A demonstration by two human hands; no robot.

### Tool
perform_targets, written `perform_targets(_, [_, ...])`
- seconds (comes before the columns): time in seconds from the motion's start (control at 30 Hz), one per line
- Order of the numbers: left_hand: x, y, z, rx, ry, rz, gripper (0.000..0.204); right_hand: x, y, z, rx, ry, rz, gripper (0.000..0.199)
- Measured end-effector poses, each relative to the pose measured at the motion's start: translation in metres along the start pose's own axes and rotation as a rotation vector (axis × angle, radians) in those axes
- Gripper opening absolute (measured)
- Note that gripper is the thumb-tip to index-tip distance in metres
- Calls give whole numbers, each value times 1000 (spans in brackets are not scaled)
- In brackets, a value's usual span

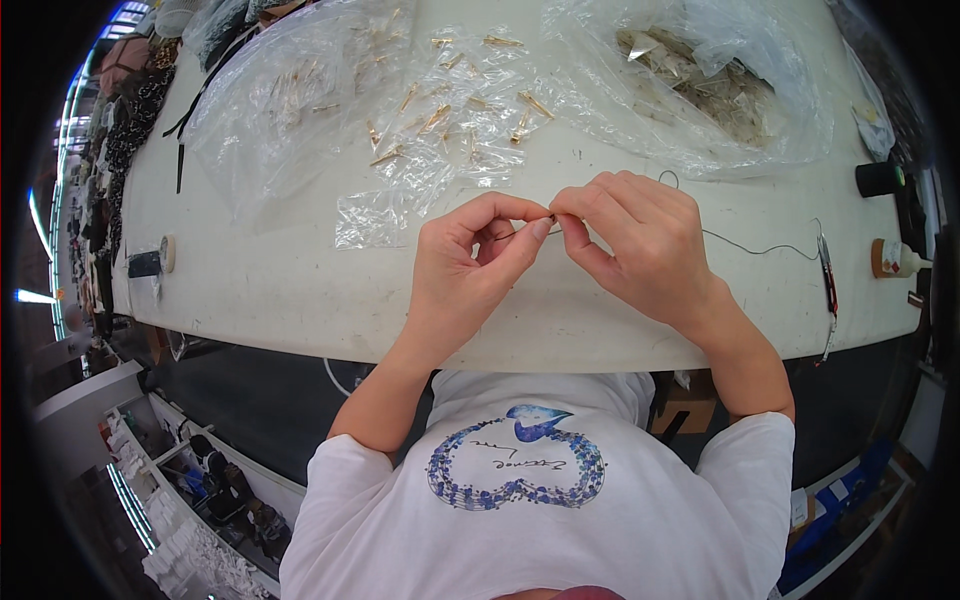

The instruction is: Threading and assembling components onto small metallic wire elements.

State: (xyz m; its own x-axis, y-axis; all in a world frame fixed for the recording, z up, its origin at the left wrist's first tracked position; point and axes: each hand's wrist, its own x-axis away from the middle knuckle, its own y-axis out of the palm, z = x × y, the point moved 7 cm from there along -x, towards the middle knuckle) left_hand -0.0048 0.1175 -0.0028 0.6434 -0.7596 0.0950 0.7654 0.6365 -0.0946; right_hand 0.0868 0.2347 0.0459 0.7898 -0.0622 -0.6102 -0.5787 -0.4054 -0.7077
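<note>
Above the table's near edge, my two hands meet fingertip to fingertip. My left hand (pixel 475 255) is closed in a pinch of thumb and forefinger on a thin dark thread. From the other side, my right hand (pixel 635 240) pinches at the same spot, its remaining fingers curled. A small dark bit shows between the fingertips, too small to name. The dark thread (pixel 757 250) emerges beyond my right hand and runs across the table toward a slim red-and-black tool (pixel 828 275). Another loop of it rises behind my right knuckles.
Slender gold-coloured metal pieces (pixel 435 118) lie on small clear bags (pixel 370 220). Large clear plastic bags (pixel 270 130) spread over the far side of the white table (pixel 300 310). A black thread spool (pixel 878 180) and a bottle (pixel 893 258) stand right; a tape roll (pixel 167 254) left.
</note>
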Motion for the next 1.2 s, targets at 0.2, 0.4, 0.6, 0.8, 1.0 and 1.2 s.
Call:
perform_targets(0.2, [0, -3, 5, -73, -18, 34, 11, -1, 1, -1, 6, -11, -3, 21])
perform_targets(0.4, [-2, -7, -2, 4, -96, 26, 13, 0, 1, 2, -39, 6, 7, 24])
perform_targets(0.6, [-3, -6, -5, 281, -140, -40, 21, -4, 2, 3, -261, 101, 6, 30])
perform_targets(0.8, [1, 0, -6, 230, -127, -105, 23, -1, 6, 7, -293, 87, -8, 22])
perform_targets(1.0, [5, 3, -9, 58, -10, -47, 21, -1, 4, 10, -244, 97, -14, 15])
perform_targets(1.2, [5, 1, -5, 31, -2, -13, 20, -4, -1, 7, -303, 116, -1, 21])
